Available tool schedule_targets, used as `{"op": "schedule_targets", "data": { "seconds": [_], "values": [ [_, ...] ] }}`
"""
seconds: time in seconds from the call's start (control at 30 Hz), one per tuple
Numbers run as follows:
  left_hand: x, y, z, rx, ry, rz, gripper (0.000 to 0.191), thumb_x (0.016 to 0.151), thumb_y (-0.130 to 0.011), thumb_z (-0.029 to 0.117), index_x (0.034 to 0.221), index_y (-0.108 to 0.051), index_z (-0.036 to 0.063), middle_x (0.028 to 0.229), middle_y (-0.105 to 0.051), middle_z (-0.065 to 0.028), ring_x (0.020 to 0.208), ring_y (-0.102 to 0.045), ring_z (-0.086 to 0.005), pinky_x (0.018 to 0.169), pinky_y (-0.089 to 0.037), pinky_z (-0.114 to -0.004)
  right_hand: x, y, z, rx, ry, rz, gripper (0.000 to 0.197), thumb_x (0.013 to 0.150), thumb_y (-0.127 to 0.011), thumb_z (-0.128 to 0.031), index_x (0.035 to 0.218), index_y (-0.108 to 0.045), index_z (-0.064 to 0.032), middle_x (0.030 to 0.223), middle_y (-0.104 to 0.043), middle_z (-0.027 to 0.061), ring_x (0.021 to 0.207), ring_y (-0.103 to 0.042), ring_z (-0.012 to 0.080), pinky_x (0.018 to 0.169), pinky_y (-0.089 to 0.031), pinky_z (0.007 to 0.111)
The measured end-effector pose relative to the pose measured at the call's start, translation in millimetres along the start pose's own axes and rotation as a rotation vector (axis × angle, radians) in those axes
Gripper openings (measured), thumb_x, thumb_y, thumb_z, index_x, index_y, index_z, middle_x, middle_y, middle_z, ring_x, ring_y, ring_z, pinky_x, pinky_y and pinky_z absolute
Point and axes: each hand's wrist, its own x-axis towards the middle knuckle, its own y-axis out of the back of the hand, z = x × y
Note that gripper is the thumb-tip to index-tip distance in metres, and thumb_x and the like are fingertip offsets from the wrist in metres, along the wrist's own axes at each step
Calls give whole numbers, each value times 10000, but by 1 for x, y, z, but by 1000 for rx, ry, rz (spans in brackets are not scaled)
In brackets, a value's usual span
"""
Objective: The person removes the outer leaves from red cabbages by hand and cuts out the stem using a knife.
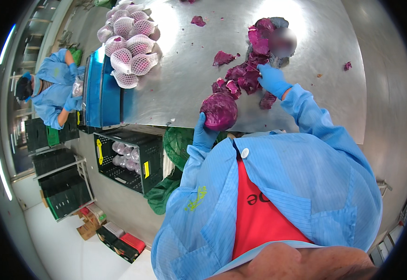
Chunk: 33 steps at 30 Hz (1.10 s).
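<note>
My gloved left hand [203, 134] holds a round red cabbage [219, 111] from beneath, at the near edge of the steel table. The cabbage is shiny purple. Farther in and to the right, my gloved right hand [274, 80] is at the side of a heap of torn red cabbage leaves [249, 75]. Its fingertips touch or nearly touch the leaves; whether they pinch one is unclear. Beyond that hand lie more purple leaves [259, 40] and dark grey material [279, 22], partly covered by a blurred round patch. A loose leaf [223, 58] lies left of the heap.
Several cabbages in white foam nets [133, 45] are piled at the table's [179, 94] left, beside a blue metal unit [102, 91]. A co-worker [53, 87] there holds a wrapped item. Below stand a black crate [126, 178] of wrapped produce and green mesh sacks [179, 147].
</note>
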Motion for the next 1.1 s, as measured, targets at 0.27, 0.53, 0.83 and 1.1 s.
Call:
{"op": "schedule_targets", "data": {
  "seconds": [0.27, 0.53, 0.83, 1.1],
  "values": [
    [31, 9, -3, 786, -174, 93, 826, 751, -840, 243, 1416, -397, 35, 1370, -489, -177, 1287, -470, -285, 1080, -401, -393, -31, 4, -63, 152, 109, -55, 473, 863, -634, -284, 1268, -558, -52, 1053, -655, 181, 918, -661, 358, 786, -531, 461],
    [45, 7, -26, 1466, -383, 144, 1162, 564, -940, 337, 1441, -300, -78, 1383, -459, -226, 1274, -482, -318, 1072, -408, -381, -78, -15, -74, 314, 214, -205, 542, 940, -559, -286, 1438, -420, -126, 1009, -664, 166, 819, -668, 351, 703, -527, 447],
    [53, 5, -31, 1647, -455, 187, 1038, 621, -911, 309, 1405, -363, -96, 1300, -543, -221, 1173, -569, -285, 993, -471, -379, -78, -23, -75, 282, 284, -259, 676, 973, -523, -326, 1542, -224, -117, 1162, -602, 234, 854, -652, 395, 728, -524, 461],
    [61, 9, -32, 1651, -340, 226, 1149, 587, -895, 400, 1452, -305, -73, 1328, -485, -253, 1227, -484, -389, 1048, -399, -448, -73, -14, -88, 156, 214, -266, 656, 963, -533, -371, 1491, -303, -56, 1004, -642, 253, 702, -652, 392, 618, -511, 493]
  ]
}}
